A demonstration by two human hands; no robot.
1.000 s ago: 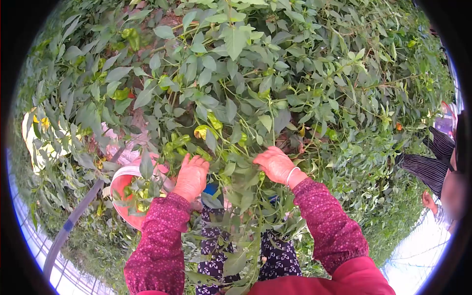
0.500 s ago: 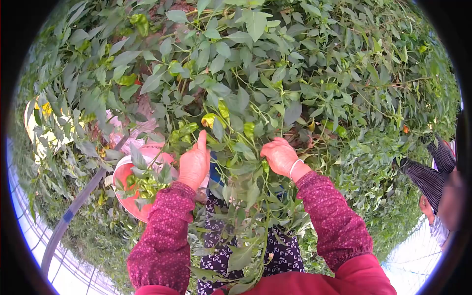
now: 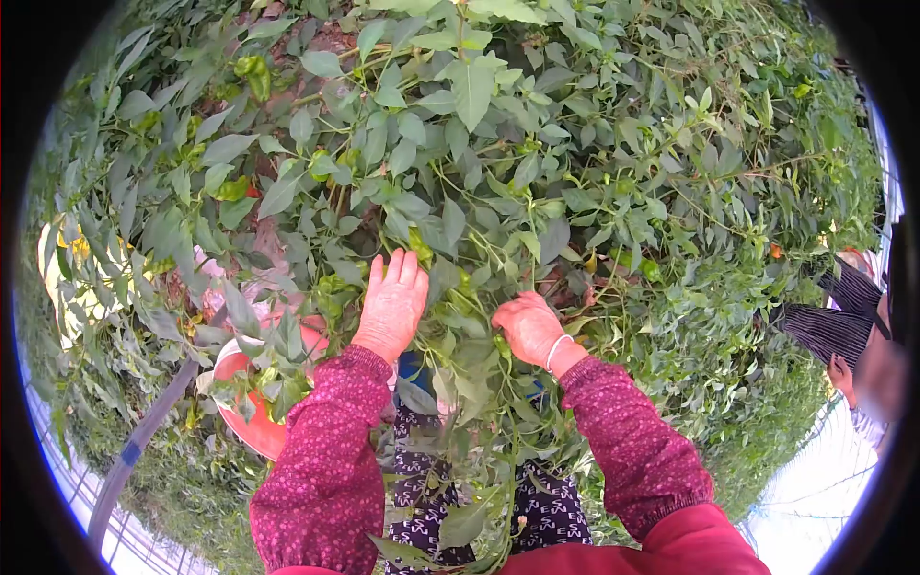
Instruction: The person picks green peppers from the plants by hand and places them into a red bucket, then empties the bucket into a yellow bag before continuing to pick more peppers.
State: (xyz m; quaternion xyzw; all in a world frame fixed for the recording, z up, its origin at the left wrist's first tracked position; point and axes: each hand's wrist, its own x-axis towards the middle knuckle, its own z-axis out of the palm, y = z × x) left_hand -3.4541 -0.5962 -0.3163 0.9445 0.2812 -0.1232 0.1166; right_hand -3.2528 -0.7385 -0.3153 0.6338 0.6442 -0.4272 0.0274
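A dense pepper plant [image 3: 479, 144] fills the view, with green and yellowish peppers among its leaves. My left hand [image 3: 391, 302] is raised flat into the foliage, fingers straight, its tips just below a yellow-green pepper [image 3: 419, 244]. My right hand [image 3: 529, 328] is curled in among the stems and leaves a little to the right, and its fingertips are hidden by leaves. A white bangle sits on that wrist. Both arms wear dark red patterned sleeves.
A red bucket [image 3: 251, 426] holding green peppers sits low on the left, partly under leaves. A grey hose or pipe [image 3: 144, 436] runs past it. Another person in striped clothing [image 3: 834, 331] stands at the right edge. More peppers [image 3: 251, 72] hang higher up.
My left hand has risen and opened flat, from one pointing finger to all fingers stretched up into the leaves. My right hand has shifted slightly down and left among the stems.
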